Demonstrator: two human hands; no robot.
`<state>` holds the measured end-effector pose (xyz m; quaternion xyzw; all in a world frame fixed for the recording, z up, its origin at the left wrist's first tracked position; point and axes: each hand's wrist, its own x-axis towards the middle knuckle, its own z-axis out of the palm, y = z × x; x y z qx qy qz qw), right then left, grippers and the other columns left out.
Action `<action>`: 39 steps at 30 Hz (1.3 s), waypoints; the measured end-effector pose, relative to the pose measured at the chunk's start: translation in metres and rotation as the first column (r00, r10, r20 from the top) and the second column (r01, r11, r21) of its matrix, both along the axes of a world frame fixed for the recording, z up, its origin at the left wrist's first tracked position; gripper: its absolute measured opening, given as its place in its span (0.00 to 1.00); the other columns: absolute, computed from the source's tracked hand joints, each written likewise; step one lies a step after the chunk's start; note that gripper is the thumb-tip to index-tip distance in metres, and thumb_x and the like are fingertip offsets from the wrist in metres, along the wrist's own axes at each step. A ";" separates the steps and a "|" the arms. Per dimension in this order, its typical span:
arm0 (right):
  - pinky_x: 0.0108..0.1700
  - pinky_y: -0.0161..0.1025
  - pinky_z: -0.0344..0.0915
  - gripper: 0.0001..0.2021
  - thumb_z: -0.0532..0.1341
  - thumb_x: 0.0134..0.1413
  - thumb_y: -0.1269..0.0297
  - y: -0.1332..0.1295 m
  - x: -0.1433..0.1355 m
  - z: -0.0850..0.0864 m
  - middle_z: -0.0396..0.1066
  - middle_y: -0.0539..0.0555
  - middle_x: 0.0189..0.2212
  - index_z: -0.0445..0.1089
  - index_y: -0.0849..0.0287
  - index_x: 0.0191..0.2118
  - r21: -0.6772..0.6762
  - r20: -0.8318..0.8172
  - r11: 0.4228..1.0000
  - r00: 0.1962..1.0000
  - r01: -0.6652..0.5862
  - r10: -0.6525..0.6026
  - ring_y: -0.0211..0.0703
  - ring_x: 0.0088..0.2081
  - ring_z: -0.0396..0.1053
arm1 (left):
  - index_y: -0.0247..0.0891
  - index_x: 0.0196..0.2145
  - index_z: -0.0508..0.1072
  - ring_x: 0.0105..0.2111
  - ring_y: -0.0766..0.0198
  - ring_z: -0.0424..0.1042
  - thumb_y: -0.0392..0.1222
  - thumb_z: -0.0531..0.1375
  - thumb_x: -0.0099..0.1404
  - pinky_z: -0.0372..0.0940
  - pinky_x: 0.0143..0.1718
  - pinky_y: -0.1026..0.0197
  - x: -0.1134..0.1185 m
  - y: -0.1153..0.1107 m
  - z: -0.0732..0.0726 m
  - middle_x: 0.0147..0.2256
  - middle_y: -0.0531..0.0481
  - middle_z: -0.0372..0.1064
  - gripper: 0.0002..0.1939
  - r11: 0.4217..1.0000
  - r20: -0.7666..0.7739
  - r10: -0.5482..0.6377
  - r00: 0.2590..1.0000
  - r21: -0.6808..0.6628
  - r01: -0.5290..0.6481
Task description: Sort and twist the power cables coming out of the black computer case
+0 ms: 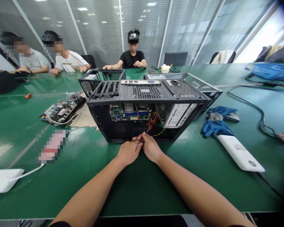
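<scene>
A black computer case (142, 94) stands on the green table with its open side facing me. Inside it show a green motherboard (117, 112) and, at the right, a power supply (180, 115) with a fan. Red, yellow and black cables (152, 121) run down from the power supply to the case's lower edge. There my left hand (130, 151) and my right hand (151, 147) meet, fingers closed together on the cable bundle. The exact spot they pinch is partly hidden by the fingers.
Left of the case lie a loose circuit board (60, 112) on cardboard, a phone (52, 146) and a white power bank (4, 180). Blue gloves (217, 121) and another white power bank (241, 153) lie right. Several people sit around the table (142, 198).
</scene>
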<state>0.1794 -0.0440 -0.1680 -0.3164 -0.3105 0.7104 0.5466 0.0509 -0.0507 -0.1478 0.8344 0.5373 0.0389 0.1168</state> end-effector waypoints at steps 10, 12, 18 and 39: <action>0.41 0.44 0.65 0.18 0.64 0.49 0.45 0.001 0.000 -0.001 0.77 0.55 0.34 0.68 0.57 0.26 0.006 0.003 1.000 1.000 -0.001 0.001 0.48 0.41 0.71 | 0.35 0.46 0.71 0.32 0.52 0.76 0.46 0.45 0.71 0.66 0.34 0.55 0.004 -0.004 0.004 0.34 0.41 0.75 0.19 0.996 0.004 0.070 0.998 0.048 -0.070; 0.38 0.42 0.65 0.19 0.64 0.49 0.45 0.000 0.001 -0.001 0.77 0.56 0.35 0.68 0.57 0.26 0.004 0.000 1.000 1.000 -0.010 0.010 0.47 0.39 0.71 | 0.35 0.38 0.73 0.31 0.58 0.75 0.45 0.46 0.71 0.64 0.33 0.60 0.003 -0.001 0.004 0.32 0.45 0.75 0.18 0.998 0.153 0.053 0.987 -0.028 -0.049; 0.25 0.37 0.57 0.18 0.61 0.51 0.44 -0.001 0.001 0.000 0.77 0.56 0.37 0.69 0.57 0.29 0.013 0.008 1.000 1.000 -0.017 0.017 0.45 0.35 0.70 | 0.36 0.26 0.71 0.26 0.65 0.71 0.44 0.45 0.71 0.59 0.28 0.65 -0.001 0.003 0.004 0.22 0.51 0.68 0.21 0.984 0.428 0.064 0.901 -0.177 0.014; 0.49 0.47 0.65 0.17 0.63 0.51 0.46 -0.001 -0.001 -0.003 0.77 0.56 0.37 0.68 0.56 0.30 0.000 0.004 1.000 1.000 0.004 -0.004 0.49 0.45 0.71 | 0.37 0.42 0.71 0.34 0.53 0.76 0.47 0.42 0.72 0.68 0.35 0.56 0.001 0.000 -0.002 0.34 0.43 0.75 0.20 0.999 0.012 0.037 0.999 0.039 -0.038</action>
